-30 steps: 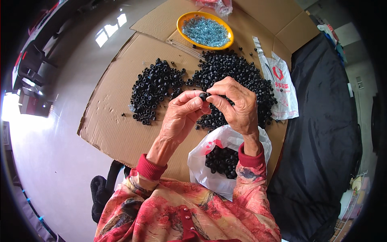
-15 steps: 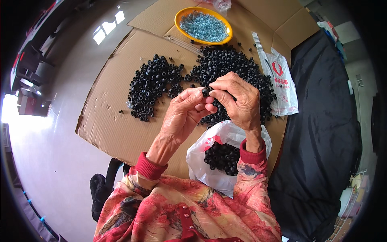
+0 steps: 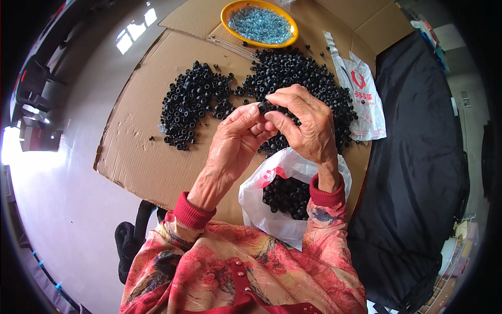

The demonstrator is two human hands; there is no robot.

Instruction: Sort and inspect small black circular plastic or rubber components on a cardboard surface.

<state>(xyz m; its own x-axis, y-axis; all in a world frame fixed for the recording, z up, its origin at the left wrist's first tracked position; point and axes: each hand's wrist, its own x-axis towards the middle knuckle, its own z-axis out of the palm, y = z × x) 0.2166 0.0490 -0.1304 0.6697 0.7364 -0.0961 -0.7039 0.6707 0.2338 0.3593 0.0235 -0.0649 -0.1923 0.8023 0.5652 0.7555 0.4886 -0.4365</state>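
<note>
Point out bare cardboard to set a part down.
Bare: cardboard between its left edge and the smaller black pile, save a stray piece; also below that pile, left of the left hand. Crowded: the larger pile beyond the right hand, the open white bag.

The pieces [image 3: 293, 73] look like smooth, satin plastic; the plate [image 3: 225, 22], glossy plastic; the bags [image 3: 252, 203], thin crinkled plastic; the board [image 3: 137, 157], matt cardboard; the cuffs [image 3: 192, 211], ribbed knit.

White glare washes out the floor [image 3: 63, 183] at left, while fisheye distortion darkens and bends the rim.
</note>
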